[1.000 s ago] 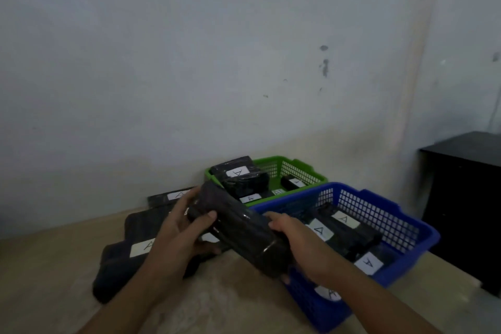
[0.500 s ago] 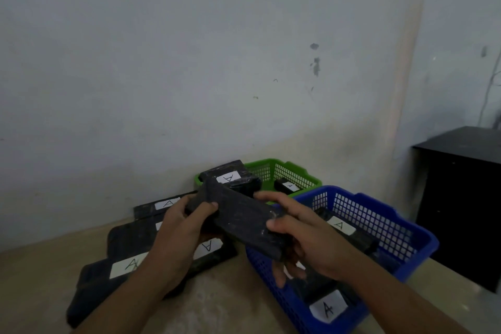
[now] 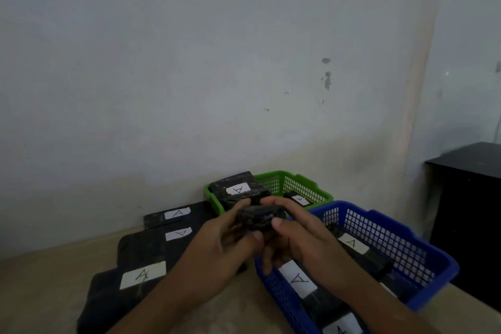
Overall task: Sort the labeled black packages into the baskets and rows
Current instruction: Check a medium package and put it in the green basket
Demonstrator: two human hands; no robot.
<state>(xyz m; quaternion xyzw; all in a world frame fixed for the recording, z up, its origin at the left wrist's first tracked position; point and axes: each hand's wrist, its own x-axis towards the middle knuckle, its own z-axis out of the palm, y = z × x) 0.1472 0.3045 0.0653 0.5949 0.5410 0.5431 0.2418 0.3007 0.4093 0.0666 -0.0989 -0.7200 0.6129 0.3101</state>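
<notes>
Both hands hold one black wrapped package [image 3: 259,219] end-on toward me, above the near-left corner of the blue basket [image 3: 423,247]. My left hand [image 3: 222,247] grips its left side and my right hand [image 3: 301,236] grips its right side, thumb on top. No label shows on this package. The blue basket holds several black packages with white "A" labels [image 3: 297,278]. Behind it the green basket [image 3: 303,184] holds more labeled packages, one [image 3: 238,189] lying over its rim. A row of three flat black packages [image 3: 151,249] with "A" labels lies on the table to the left.
The beige table [image 3: 40,287] ends at a pale wall behind the baskets. A black cabinet [image 3: 471,214] stands to the right, beyond the table edge.
The held package has been turned from lying crosswise to pointing end-on at me. The view has dipped and shifted slightly, showing more of the baskets and the row.
</notes>
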